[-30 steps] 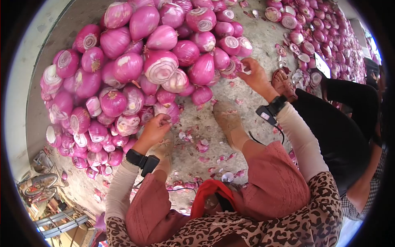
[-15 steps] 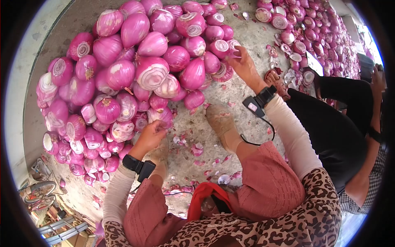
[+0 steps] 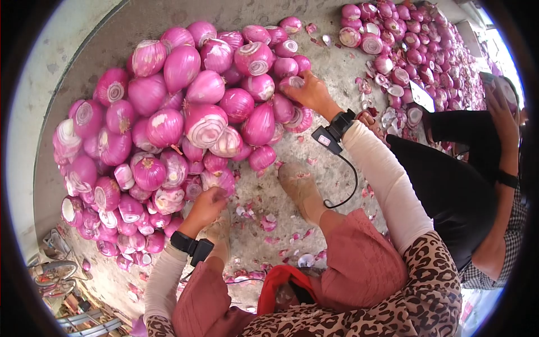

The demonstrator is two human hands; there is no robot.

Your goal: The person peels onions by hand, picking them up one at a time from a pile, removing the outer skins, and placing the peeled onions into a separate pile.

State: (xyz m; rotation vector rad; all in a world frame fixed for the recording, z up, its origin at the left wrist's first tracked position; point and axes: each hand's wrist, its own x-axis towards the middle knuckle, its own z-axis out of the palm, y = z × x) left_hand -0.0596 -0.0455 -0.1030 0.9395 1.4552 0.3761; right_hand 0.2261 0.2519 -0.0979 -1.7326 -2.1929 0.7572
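A big heap of pink-red onions (image 3: 149, 126) lies on the floor in front of me, many with tops cut off so pale rings show. At the heap's right edge, my right hand (image 3: 315, 95) has its thumb and fingers around a cut-topped onion (image 3: 292, 83). Low on the near side, my left hand (image 3: 206, 209) is closed, its fingertips curled against a pink onion (image 3: 220, 181). Whatever may be inside those left fingers is hidden. Both wrists wear black straps with small boxes.
A second onion pile (image 3: 412, 42) spreads at upper right, with a white rectangular object (image 3: 421, 96) beside it. Another person in black trousers (image 3: 449, 185) sits close on my right. Onion skins (image 3: 268, 222) litter the concrete around my feet. A bicycle (image 3: 54, 275) stands at lower left.
My right hand has moved left and slightly down onto an onion at the heap's edge, its fingers closing round it. The left hand stays by the heap's near side. The view has shifted slightly.
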